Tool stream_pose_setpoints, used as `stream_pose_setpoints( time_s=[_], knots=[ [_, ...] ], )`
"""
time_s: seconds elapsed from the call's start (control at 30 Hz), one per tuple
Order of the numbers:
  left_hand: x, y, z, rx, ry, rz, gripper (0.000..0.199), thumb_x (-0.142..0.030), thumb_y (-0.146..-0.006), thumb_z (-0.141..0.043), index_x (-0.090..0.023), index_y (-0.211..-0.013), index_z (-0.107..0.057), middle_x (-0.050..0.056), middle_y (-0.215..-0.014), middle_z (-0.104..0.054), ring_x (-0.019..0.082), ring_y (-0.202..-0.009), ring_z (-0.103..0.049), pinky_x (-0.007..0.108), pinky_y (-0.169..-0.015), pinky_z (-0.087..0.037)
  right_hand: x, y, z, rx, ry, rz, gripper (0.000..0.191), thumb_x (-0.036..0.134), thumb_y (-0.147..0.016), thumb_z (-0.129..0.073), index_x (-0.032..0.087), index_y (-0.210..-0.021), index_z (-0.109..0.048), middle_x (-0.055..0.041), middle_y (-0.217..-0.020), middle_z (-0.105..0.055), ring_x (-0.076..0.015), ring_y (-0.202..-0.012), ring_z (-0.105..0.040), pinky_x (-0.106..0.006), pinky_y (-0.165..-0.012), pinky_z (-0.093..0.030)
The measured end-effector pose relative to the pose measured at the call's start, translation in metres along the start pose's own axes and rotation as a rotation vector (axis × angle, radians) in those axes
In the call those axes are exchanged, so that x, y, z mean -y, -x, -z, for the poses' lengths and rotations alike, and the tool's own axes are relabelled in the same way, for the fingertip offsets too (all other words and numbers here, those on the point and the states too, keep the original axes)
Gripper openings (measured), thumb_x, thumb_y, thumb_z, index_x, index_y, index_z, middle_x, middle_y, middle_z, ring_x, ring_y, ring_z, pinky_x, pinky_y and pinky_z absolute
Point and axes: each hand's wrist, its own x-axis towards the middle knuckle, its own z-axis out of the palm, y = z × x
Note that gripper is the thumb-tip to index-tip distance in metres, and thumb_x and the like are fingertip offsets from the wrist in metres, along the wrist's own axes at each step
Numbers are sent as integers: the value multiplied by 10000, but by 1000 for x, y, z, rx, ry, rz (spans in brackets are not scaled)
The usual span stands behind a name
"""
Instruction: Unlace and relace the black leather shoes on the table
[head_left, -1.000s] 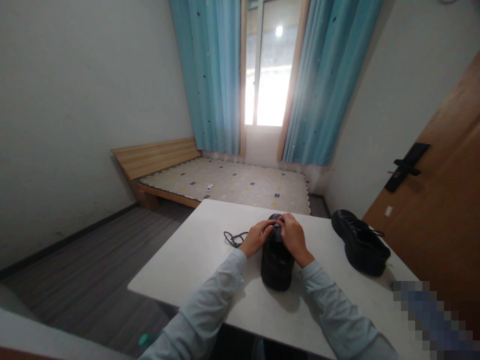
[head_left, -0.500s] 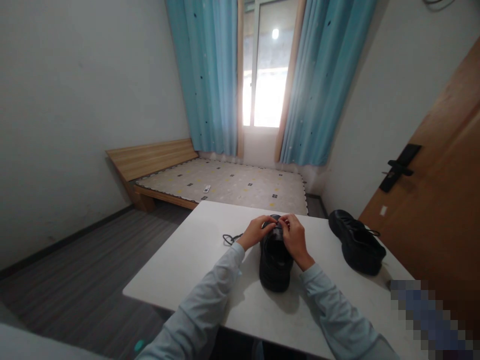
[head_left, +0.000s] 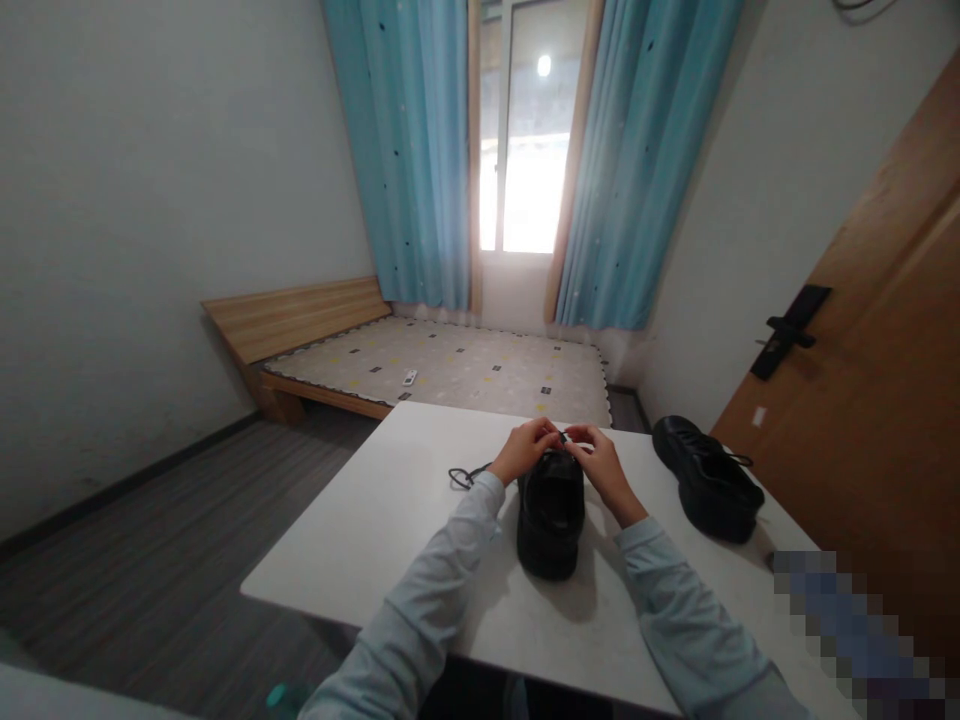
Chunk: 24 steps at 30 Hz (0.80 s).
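Observation:
A black shoe (head_left: 551, 535) stands upright on the white table, its heel toward me. Over its lacing, at the far end, my left hand (head_left: 526, 447) and my right hand (head_left: 598, 458) meet with fingers pinched. A short dark stretch of shoelace (head_left: 564, 437) shows between the fingertips. Out to the left of the shoe, a loop of black lace (head_left: 466, 477) lies on the tabletop and runs under my left wrist. The shoe's toe is mostly hidden by my hands.
A second black shoe (head_left: 709, 480) rests near the right edge of the white table (head_left: 337, 545). Behind are a bed (head_left: 450, 365) with a small white remote (head_left: 409, 378) on it, and blue curtains. A wooden door (head_left: 847, 370) stands at right.
Both hands have risen slightly off the shoe's lacing, and my right hand has shifted a little right. A bit of lace now shows between the fingertips. The view has moved slightly.

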Motion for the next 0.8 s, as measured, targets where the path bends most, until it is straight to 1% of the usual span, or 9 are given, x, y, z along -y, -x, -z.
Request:
stream_pose_setpoints(
  time_s=[0.07, 0.13, 0.2, 0.3, 0.4, 0.5, 0.63, 0.73, 0.8],
  knots=[
    [2, 2, -3, -15, -9, -21, 161, -283, -841, -509, -179, -841, -632, -2, -815, -702, 126, -771, -624, 219, -727, -457, -6, -4, 6, 84, 43, -77, 289, 336, -608, -656, 151, -817, -582, -10, -672, -599, -169, -657, -577, -307, -628, -476],
    [4, 3, -5, -21, -35, -33, 155, -284, -831, -533, -177, -827, -644, -1, -818, -699, 128, -770, -620, 222, -736, -456, -10, -7, 12, 168, 36, -206, 263, 307, -623, -645, 148, -817, -565, 28, -590, -560, -141, -570, -559, -280, -570, -462],
    [5, 4, -6, -24, -65, -44, 150, -284, -822, -550, -179, -824, -657, -1, -823, -699, 130, -768, -618, 225, -743, -455, -10, -9, 17, 245, -14, -327, 214, 286, -654, -629, 155, -801, -548, 38, -573, -558, -114, -515, -547, -257, -536, -455],
    [7, 3, -10, -30, -90, -77, 144, -273, -820, -561, -186, -836, -674, -5, -831, -703, 130, -775, -622, 225, -753, -455, -7, -9, 24, 315, -87, -417, 161, 277, -691, -618, 167, -776, -536, 43, -571, -573, -92, -475, -544, -249, -532, -472],
    [9, 3, -15, -31, -86, -96, 138, -257, -817, -571, -186, -846, -686, -2, -836, -708, 132, -788, -632, 224, -761, -458, -5, -9, 31, 341, -96, -464, 142, 271, -701, -625, 168, -768, -555, 41, -575, -584, -92, -475, -559, -253, -543, -491],
    [11, 1, -19, -19, -98, -113, 135, -234, -813, -578, -184, -858, -695, 10, -866, -712, 138, -821, -635, 231, -788, -460, -6, -10, 38, 362, -90, -484, 135, 258, -695, -643, 158, -772, -597, 11, -625, -623, -105, -528, -592, -252, -561, -504],
    [13, -2, -23, -6, -189, -156, 143, -207, -808, -576, -191, -876, -701, 17, -877, -704, 147, -834, -624, 247, -809, -454, -12, -14, 44, 380, -76, -495, 146, 260, -678, -681, 146, -764, -650, -29, -703, -661, -116, -599, -611, -237, -580, -509],
    [12, -2, -25, 7, -257, -164, 151, -200, -807, -568, -201, -883, -698, 15, -862, -690, 147, -814, -616, 243, -792, -455, -14, -15, 46, 388, -68, -490, 165, 286, -668, -700, 146, -746, -659, -34, -705, -661, -126, -627, -616, -243, -599, -511],
    [10, 0, -25, 7, -287, -155, 166, -205, -813, -561, -211, -922, -686, 12, -862, -682, 144, -808, -612, 239, -781, -456, -15, -15, 46, 405, -66, -478, 184, 315, -667, -702, 146, -723, -656, -34, -689, -656, -135, -634, -620, -256, -612, -510]
  ],
)
